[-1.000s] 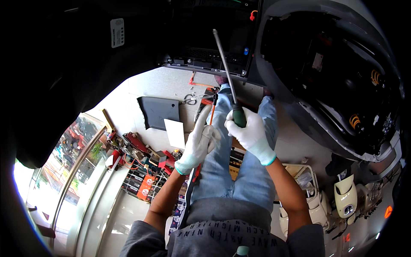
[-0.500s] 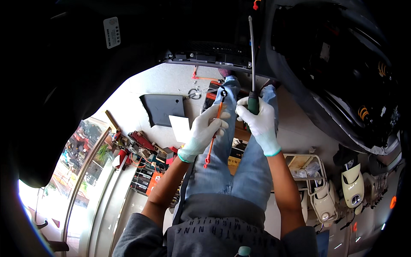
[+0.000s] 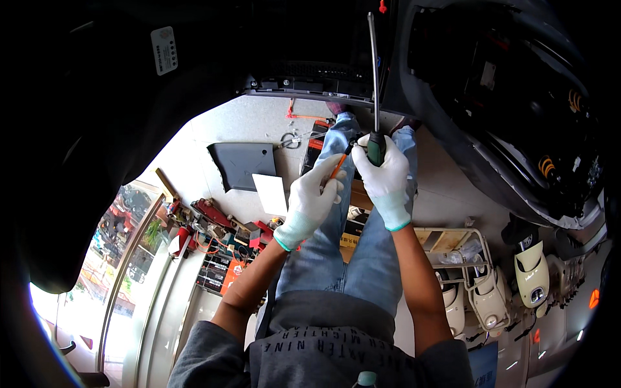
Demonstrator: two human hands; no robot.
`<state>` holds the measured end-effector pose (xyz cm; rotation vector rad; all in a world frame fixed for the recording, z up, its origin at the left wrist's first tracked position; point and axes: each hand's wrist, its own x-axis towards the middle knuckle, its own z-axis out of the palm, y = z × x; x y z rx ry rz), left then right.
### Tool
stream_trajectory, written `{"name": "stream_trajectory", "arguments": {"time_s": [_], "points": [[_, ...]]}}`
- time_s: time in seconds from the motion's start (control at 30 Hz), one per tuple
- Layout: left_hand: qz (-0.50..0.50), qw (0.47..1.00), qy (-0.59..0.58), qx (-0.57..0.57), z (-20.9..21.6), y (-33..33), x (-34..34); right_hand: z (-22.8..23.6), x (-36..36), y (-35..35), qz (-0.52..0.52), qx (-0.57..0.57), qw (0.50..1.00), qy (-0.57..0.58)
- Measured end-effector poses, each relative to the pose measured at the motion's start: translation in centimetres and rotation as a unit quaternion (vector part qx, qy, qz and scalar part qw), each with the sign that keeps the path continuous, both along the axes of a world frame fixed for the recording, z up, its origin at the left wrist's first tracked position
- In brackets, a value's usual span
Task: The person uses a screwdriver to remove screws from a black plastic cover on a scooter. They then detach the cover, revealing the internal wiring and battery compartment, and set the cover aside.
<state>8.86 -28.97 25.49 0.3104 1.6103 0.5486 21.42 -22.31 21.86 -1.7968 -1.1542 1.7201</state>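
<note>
Both my hands wear white gloves with teal cuffs. My left hand (image 3: 312, 202) is closed around a thin orange cable (image 3: 339, 166) that ends in a black tip. That tip touches or nearly touches the thumb side of my right hand (image 3: 386, 176); whether those fingers pinch it too, I cannot tell. A screwdriver (image 3: 376, 149) with a dark green handle and a long metal shank is gripped in my right hand, its shank pointing away from me. Past its shank lies the dark edge of a vehicle body (image 3: 310, 90). Most of the cable's near end is hidden behind my left hand and wrist.
On the floor lie a grey panel (image 3: 242, 167), a white sheet (image 3: 269, 194) and another orange cable (image 3: 309, 117). Tools and boxes (image 3: 223, 271) stand at the left. A black, hollow vehicle part (image 3: 504, 103) hangs at the right, with cream scooters (image 3: 530, 275) behind.
My hands have come closer together. The cable's black tip has swung right toward my right hand. Its red near end, hanging below my left hand before, is now mostly hidden.
</note>
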Motion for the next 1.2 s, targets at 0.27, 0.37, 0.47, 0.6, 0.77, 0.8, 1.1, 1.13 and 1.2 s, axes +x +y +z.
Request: {"name": "stream_trajectory", "arguments": {"time_s": [0.27, 0.37, 0.47, 0.6, 0.77, 0.8, 1.1, 1.13, 1.2], "points": [[-0.005, 1.0, -0.012, -0.01, 0.5, 0.8, -0.9, 0.4, -0.1, 0.8, 0.047, 0.002, 0.999, -0.001], [0.019, 1.0, -0.014, -0.011, -0.5, 0.9, -1.4, 0.9, 0.0, 0.4, 0.025, -0.066, 0.995, 0.072], [0.141, 0.985, -0.098, -0.013, -0.5, 1.3, -1.5, 2.7, -0.1, 1.1, 0.001, -0.215, 0.965, 0.151], [0.17, 0.97, -0.176, 0.004, -0.6, 1.3, -2.0, 2.9, -0.2, 1.0, -0.044, -0.238, 0.944, 0.222], [0.19, 0.96, -0.204, -0.007, -0.5, 1.3, -2.1, 2.4, -0.2, 1.3, -0.025, -0.252, 0.94, 0.227], [0.179, 0.962, -0.205, -0.008, -0.5, 1.3, -2.3, 2.4, -0.3, 1.4, -0.028, -0.256, 0.941, 0.22], [0.17, 0.972, -0.158, -0.041, -0.8, 0.9, -2.0, 2.2, -0.6, -0.3, 0.051, -0.075, 0.989, 0.113], [0.174, 0.97, -0.163, -0.044, -1.0, 0.9, -1.9, 2.2, -0.7, -0.4, 0.062, -0.057, 0.992, 0.091], [0.171, 0.97, -0.164, -0.051, -1.2, 0.8, -1.9, 2.4, -1.0, -0.5, 0.082, -0.022, 0.995, 0.048]]}}
